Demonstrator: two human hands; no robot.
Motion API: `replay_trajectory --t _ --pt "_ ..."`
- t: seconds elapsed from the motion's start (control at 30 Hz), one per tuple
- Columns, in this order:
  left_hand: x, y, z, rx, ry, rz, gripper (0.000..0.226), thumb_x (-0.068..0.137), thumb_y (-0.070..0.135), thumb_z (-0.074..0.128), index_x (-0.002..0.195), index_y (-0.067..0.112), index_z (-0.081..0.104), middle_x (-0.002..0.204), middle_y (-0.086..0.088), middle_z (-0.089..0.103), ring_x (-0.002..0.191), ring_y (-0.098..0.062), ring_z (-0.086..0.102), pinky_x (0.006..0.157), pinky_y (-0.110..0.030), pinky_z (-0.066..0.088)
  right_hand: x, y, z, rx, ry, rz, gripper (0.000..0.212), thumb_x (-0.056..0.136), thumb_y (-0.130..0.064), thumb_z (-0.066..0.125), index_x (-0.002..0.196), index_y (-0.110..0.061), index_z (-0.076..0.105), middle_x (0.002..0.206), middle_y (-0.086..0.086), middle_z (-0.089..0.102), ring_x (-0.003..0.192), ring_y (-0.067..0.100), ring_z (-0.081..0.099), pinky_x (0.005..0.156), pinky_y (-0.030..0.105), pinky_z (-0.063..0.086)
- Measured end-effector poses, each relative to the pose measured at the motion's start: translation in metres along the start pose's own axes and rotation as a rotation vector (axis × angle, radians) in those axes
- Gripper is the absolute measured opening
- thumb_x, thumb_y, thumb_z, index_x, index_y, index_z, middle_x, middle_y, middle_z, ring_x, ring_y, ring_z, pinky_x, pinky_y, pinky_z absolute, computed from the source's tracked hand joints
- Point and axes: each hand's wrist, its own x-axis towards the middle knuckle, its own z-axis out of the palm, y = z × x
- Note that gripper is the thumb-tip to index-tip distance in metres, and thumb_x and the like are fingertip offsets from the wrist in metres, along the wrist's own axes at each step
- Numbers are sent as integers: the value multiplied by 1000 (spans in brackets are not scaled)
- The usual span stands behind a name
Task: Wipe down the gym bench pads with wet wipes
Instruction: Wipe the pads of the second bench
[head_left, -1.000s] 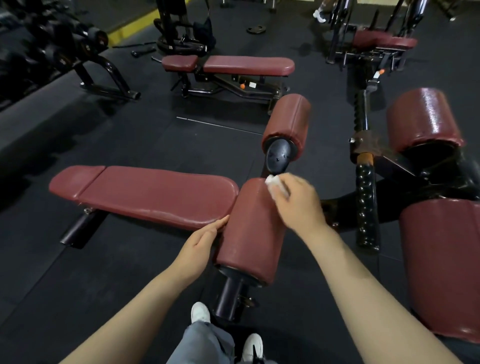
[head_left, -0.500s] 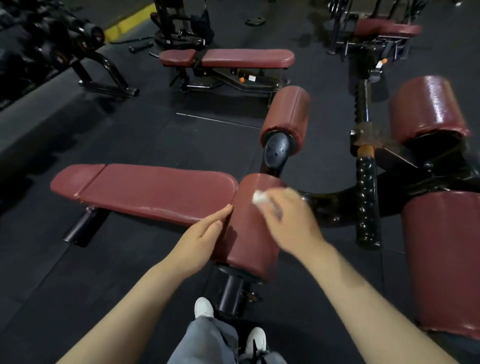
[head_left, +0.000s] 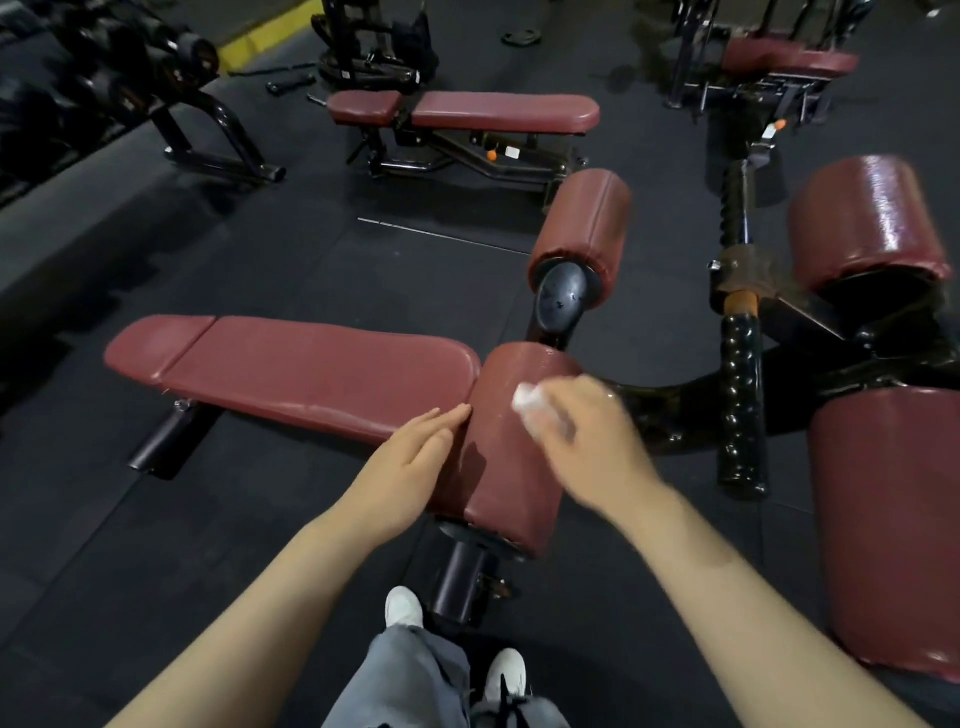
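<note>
A dark red roller pad (head_left: 506, 467) stands right in front of me at the end of a long red bench pad (head_left: 291, 371). My right hand (head_left: 587, 441) holds a crumpled white wet wipe (head_left: 530, 402) against the top of the roller; the hand is blurred. With fingers straight, my left hand (head_left: 410, 462) rests flat against the roller's left side. A second red roller (head_left: 584, 228) sits just beyond on the same black frame.
Two large red roller pads (head_left: 867, 218) (head_left: 893, 519) and a black knurled handle (head_left: 740, 395) stand at the right. Another red bench (head_left: 467, 111) is farther back, a dumbbell rack (head_left: 130, 67) at far left. Black rubber floor surrounds everything; my shoes (head_left: 402, 608) are below.
My right hand has dragged the wipe from the roller's far end toward me and slightly left along its top. My left hand has stayed on the roller's left side.
</note>
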Motion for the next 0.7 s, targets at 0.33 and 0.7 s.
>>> replay_trajectory --t 0.33,0.7 --pt "8 1 -1 -116 -100 -188 45 105 25 27 140 26 55 136 16 59 120 11 54 112 -23 36 39 17 -7 -134 136 195 20 97 -10 56 77 -8 58 74 9 60 74 31 52 74 48 45" --pt "-4 -11 1 32 -35 -109 42 104 28 35 142 37 49 142 31 41 134 14 31 107 -8 19 9 4 -15 -205 -46 -223 20 96 -17 50 75 -18 52 65 3 51 63 27 45 63 43 40"
